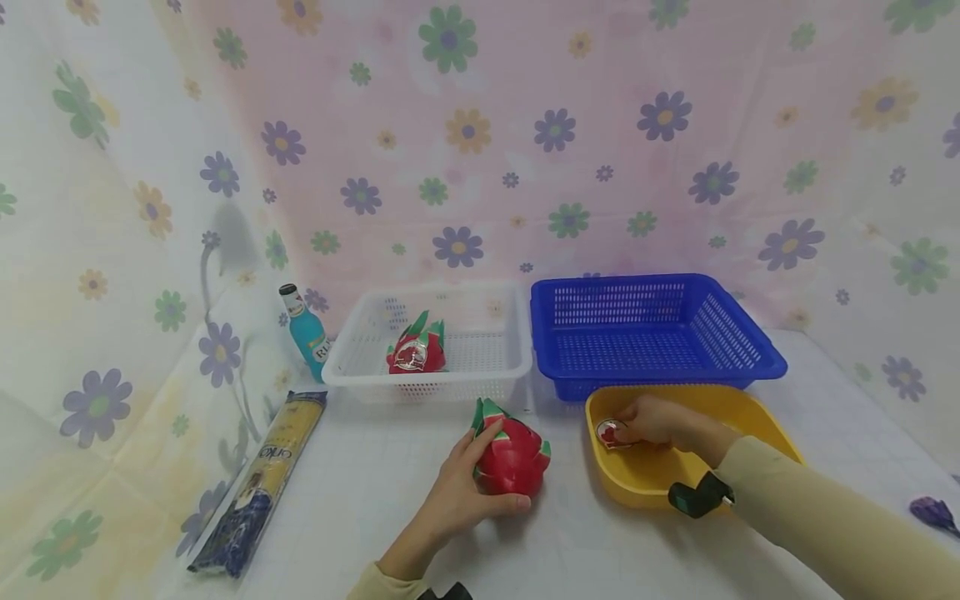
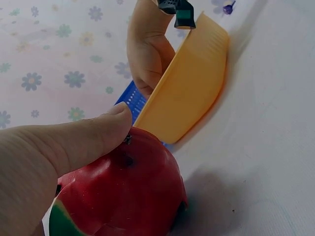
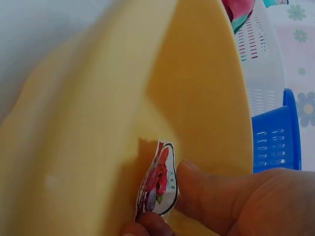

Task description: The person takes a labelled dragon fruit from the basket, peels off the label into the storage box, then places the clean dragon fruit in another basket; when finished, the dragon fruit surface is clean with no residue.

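Observation:
My left hand (image 1: 461,492) grips a red dragon fruit (image 1: 513,458) with green-tipped scales, just above or on the white table; its underside contact is hard to tell. In the left wrist view the thumb lies across the fruit's red skin (image 2: 133,191). Inside the yellow basin (image 1: 637,493), my right hand (image 1: 663,421) pinches a small white sticker (image 3: 162,184) printed with red fruit, between thumb and fingers. The sticker appears slightly bent and stands near the basin wall. A second dragon fruit (image 1: 417,348), bearing a round label, lies in the white basket (image 1: 427,379).
A blue basket (image 1: 660,367) stands behind the yellow basin. On the left are a blue bottle (image 1: 306,333) and a long yellow-and-navy packet (image 1: 262,483). A small purple item (image 1: 933,512) lies at the far right. A floral curtain (image 1: 495,125) surrounds the table.

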The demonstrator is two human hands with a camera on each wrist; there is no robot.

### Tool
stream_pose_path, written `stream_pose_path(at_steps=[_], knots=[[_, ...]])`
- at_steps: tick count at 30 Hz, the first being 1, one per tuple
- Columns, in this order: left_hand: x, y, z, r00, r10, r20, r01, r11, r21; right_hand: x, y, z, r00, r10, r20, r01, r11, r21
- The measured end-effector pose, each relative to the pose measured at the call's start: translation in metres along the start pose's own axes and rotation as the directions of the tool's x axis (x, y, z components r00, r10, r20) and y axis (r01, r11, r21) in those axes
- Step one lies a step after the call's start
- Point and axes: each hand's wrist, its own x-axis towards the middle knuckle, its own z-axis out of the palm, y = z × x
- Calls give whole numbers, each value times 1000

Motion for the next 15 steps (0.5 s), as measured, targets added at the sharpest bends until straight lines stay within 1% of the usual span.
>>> stream_pose_path(at_steps=[6, 15], knots=[[0, 0, -1, 1000, -1, -3, 1, 1000, 4, 0, -1, 0, 1000, 14, -18, -14, 1000, -14], [0, 1, 1, 1000, -8, 2, 8, 1000, 4, -1, 1, -1, 1000, 7, -21, -7, 1000, 2]])
